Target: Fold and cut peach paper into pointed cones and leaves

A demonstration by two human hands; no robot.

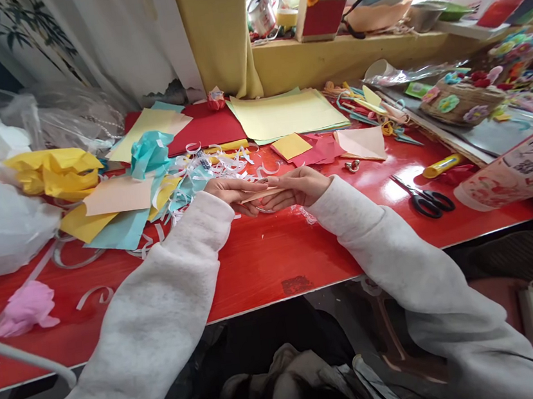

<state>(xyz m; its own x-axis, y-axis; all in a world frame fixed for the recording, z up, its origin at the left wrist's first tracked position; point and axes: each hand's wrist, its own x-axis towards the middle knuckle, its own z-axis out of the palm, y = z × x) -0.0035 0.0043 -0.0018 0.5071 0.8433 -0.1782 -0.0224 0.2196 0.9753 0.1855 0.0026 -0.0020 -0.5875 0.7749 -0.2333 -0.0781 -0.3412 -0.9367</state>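
Both hands meet over the middle of a red table [264, 258]. Between them is a small piece of pale pink paper [266, 194], seen nearly edge-on. My left hand [234, 192] pinches its left side, thumb on top and fingers beneath. On the right side my right hand [306, 185] grips it the same way, the fingertips of both hands close together. Just behind the hands lie white curled paper strips [237, 158], a yellow paper square [292, 146] over red paper, and a pale pink sheet [361, 142].
At right lie black-handled scissors [424, 198], a yellow tube [442, 165] and a tilted printed cup [515, 169]. Pale yellow sheets [289, 112] are stacked at the back. Coloured papers [117, 195], a white plastic bag [0, 212] and crumpled pink paper [27, 308] occupy the left.
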